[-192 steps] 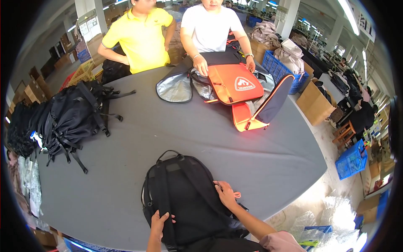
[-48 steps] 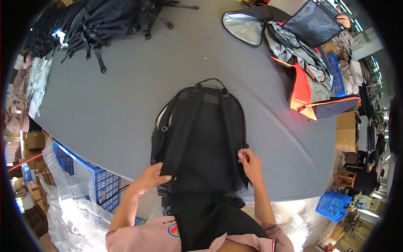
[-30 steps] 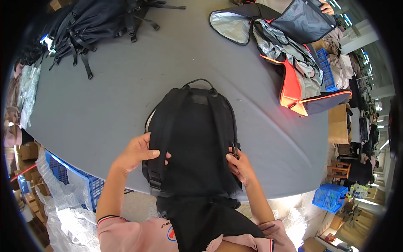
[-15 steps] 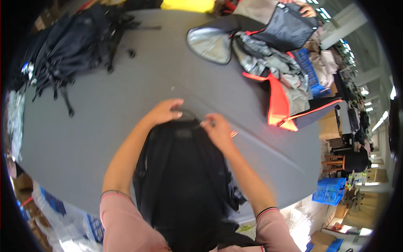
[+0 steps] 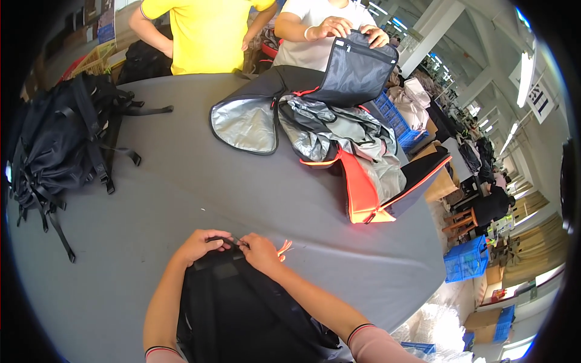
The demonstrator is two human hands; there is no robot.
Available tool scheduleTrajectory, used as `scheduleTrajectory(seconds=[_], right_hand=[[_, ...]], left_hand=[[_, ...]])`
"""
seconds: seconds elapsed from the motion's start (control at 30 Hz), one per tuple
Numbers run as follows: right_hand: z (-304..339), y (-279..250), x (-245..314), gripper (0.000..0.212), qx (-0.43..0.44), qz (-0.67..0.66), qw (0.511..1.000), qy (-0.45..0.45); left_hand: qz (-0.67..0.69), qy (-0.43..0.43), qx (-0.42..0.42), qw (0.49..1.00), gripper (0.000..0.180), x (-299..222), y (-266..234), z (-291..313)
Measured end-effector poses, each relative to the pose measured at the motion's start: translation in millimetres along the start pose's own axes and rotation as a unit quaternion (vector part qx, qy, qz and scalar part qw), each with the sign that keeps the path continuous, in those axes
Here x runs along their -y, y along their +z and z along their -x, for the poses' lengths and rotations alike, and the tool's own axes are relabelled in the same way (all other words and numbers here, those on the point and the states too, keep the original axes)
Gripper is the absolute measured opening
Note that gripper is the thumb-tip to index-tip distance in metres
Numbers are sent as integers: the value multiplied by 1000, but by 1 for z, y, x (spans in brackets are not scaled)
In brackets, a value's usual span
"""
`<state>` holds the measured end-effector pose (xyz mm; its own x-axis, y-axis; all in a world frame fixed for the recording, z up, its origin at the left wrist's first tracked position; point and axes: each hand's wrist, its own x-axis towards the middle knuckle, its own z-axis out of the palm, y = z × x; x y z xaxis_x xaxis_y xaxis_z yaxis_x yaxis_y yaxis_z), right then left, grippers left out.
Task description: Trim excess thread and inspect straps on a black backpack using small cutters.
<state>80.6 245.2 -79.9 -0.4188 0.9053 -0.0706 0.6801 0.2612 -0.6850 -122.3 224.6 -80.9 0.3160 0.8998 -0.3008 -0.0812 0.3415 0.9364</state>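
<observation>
A black backpack (image 5: 242,308) lies in front of me at the near edge of the grey table, its top pointing away. My left hand (image 5: 204,245) pinches the dark carry loop (image 5: 225,242) at its top. Right beside it, my right hand (image 5: 261,253) is closed at the loop's right end, the fingertips nearly meeting the left ones. Out of the right hand sticks a thin orange piece (image 5: 284,249), perhaps the handle of small thread snips; the rest is hidden in the palm. A dark, thin tip shows between the fingers.
Black backpacks with dangling straps (image 5: 60,139) are heaped on the table's (image 5: 175,181) left. Across it, a person in white holds up part of an opened silver-lined bag (image 5: 345,133) with orange trim. A person in yellow (image 5: 209,36) stands alongside. Blue crates (image 5: 466,260) stand at the right.
My view has tilted up, so the far people show more. My left fingers have closed on the loop, and my right hand has come in close beside them.
</observation>
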Motion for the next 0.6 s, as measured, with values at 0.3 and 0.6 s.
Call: scheduleTrajectory(seconds=[0.3, 0.6], right_hand=[[23, -8, 32, 13, 32, -175, 984, 5], [39, -8, 39, 15, 34, -186, 982, 5]], left_hand=[[79, -24, -165, 983, 14, -19, 27, 32], [63, -127, -212, 967, 17, -5, 37, 39]])
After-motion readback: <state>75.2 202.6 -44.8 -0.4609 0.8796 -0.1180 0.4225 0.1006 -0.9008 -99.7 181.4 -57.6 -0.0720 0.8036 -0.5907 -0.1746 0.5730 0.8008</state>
